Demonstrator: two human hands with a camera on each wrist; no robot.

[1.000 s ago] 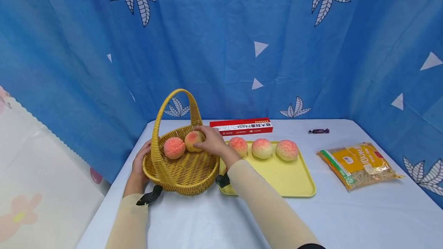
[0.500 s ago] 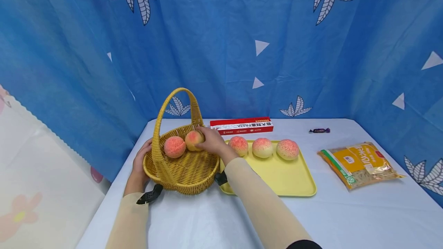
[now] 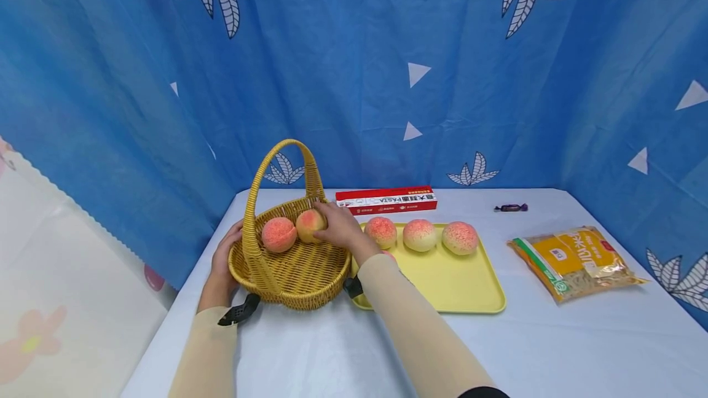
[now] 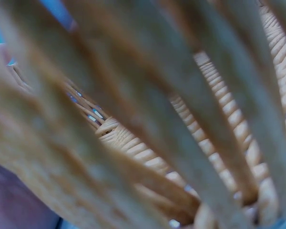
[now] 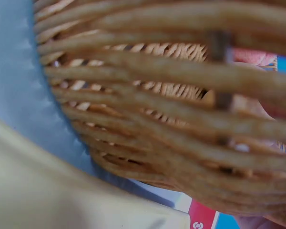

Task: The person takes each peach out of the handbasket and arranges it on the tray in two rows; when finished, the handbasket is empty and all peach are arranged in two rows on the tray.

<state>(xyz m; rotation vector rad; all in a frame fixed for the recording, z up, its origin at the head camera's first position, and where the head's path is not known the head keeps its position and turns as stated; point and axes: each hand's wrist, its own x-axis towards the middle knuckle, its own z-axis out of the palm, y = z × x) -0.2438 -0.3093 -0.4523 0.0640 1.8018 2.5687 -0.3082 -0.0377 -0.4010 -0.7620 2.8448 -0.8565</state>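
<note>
A yellow wicker basket [image 3: 310,272] with a tall arched handle stands on the left of the table. My left hand [image 3: 222,260] holds its left side at the rim; some fingers are hidden. Inside lie a pink-red peach [image 3: 279,234] and a yellow peach [image 3: 310,225] with a red blush, side by side. Reaching over the right rim, my right hand [image 3: 340,226] grips the yellow peach. Close weave of the basket [image 4: 148,95] fills the left wrist view. In the right wrist view the basket wall [image 5: 148,105] covers most of the hand.
A yellow tray [image 3: 453,287] bears several peaches [image 3: 419,236], one mostly hidden by the right sleeve. Behind stands a red PASTA box [image 3: 387,201]. A purple wrapped candy [image 3: 511,207] and an orange food bag [image 3: 575,263] lie to the right. Blue curtain [image 3: 354,78] hangs behind.
Both hands, the basket and the peaches stay nearly in place. The right forearm has shifted slightly left, and the edge of another peach on the tray now shows beside the sleeve.
</note>
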